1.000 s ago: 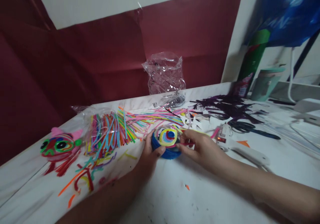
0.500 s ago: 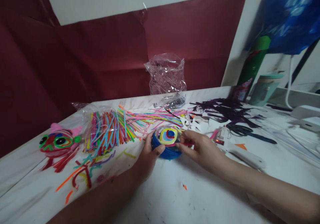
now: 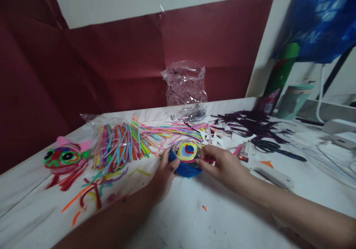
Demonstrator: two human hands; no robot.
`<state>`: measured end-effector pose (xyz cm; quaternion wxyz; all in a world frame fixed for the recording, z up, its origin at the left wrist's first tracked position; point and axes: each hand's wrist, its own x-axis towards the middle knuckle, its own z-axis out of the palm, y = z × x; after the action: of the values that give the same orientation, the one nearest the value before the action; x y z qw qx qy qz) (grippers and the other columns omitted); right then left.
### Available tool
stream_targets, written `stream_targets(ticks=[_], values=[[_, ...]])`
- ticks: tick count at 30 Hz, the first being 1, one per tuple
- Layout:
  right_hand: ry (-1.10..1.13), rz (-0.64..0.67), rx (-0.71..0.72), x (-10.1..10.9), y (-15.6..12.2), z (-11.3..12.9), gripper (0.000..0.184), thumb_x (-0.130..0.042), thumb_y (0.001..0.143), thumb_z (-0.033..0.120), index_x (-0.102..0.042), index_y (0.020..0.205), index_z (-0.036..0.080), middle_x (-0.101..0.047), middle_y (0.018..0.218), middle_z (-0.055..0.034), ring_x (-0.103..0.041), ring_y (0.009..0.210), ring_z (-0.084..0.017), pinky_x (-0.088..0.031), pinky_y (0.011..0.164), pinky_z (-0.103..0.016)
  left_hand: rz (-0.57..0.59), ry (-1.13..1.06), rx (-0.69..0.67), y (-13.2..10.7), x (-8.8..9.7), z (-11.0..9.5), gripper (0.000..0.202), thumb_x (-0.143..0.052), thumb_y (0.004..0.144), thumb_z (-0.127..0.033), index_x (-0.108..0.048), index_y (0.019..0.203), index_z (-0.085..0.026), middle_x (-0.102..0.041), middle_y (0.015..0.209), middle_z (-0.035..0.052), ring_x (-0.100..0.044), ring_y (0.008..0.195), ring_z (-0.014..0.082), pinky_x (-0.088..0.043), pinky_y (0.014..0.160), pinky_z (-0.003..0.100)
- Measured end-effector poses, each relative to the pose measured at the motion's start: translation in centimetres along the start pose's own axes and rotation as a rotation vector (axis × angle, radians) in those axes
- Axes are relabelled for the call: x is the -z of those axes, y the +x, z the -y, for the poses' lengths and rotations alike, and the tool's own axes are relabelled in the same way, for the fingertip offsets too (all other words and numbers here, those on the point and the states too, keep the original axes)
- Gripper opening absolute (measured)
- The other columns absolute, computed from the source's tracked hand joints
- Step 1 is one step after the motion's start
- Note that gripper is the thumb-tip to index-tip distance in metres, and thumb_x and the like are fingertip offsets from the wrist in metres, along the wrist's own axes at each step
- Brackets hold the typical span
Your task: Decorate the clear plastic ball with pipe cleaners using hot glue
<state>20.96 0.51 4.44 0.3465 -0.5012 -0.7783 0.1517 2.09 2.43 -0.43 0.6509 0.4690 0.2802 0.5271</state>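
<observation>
1. Reading all clock positions from the middle of the blue round piece (image 3: 187, 170), located just below mid-view, over the white table (image 3: 178, 219).
2. Noted on its face: a ringed disc (image 3: 189, 149) with yellow outermost, paler rings inside, and blue and red at the centre.
3. Holding the piece from 8 o'clock with the left hand (image 3: 167, 169); pressing the thumb on the front near the rim, with fingers around the edge. Cannot tell the lie of the hidden fingers.
4. Pinching a red strip (image 3: 195, 160) between thumb and forefinger of the right hand (image 3: 220, 162) at 3 o'clock, close against the disc's lower edge. Cannot tell the exact set of the remaining fingers, partly covered.
5. Recorded between 9 and 10 o'clock: a bundle of coloured stems (image 3: 119, 145); farther out, at 9, a pink face figure (image 3: 66, 158).
6. Recorded at 12: a clear plastic bag (image 3: 185, 86).
7. Recorded at 2: dark purple strands (image 3: 251, 125).
8. Recorded at 3, well apart: dark scissors (image 3: 289, 154).
9. Recorded at 5: a small orange scrap (image 3: 204, 208).
</observation>
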Motion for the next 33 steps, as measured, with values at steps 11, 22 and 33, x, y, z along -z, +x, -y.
stream_targets(ticks=[11, 22, 33], values=[[-0.002, -0.009, 0.013, 0.04, -0.16, 0.42, 0.017, -0.049, 0.083, 0.031, -0.049, 0.069, 0.021, -0.061, 0.066, -0.003, -0.054, 0.059, -0.017, -0.042, 0.055, -0.028, -0.078, 0.075, 0.01, 0.22, 0.29, 0.28, 0.065, -0.071, 0.071, -0.038, -0.044, 0.128, -0.023, -0.057, 0.126, 0.0118, -0.057, 0.111, 0.0289, -0.047, 0.091, 0.041], [0.015, 0.005, -0.014, -0.18, 0.01, -0.05, 0.017, -0.048, 0.082, 0.031, -0.049, 0.069, 0.021, -0.059, 0.066, -0.0033, -0.054, 0.059, -0.017, -0.042, 0.055, -0.029, -0.059, 0.105, -0.011, 0.35, 0.37, 0.37, 0.068, -0.071, 0.073, -0.038, -0.041, 0.132, -0.022, -0.054, 0.132, 0.0132, -0.053, 0.118, 0.0305, -0.046, 0.095, 0.044], [-0.003, -0.007, 0.01, -0.15, 0.06, -0.15, 0.016, -0.051, 0.082, 0.028, -0.05, 0.068, 0.021, -0.06, 0.064, -0.0023, -0.054, 0.058, -0.017, -0.042, 0.055, -0.028, -0.06, -0.001, 0.012, 0.25, 0.07, 0.18, 0.065, -0.067, 0.076, -0.044, -0.043, 0.132, -0.024, -0.052, 0.134, 0.0129, -0.052, 0.119, 0.0316, -0.047, 0.093, 0.044]])
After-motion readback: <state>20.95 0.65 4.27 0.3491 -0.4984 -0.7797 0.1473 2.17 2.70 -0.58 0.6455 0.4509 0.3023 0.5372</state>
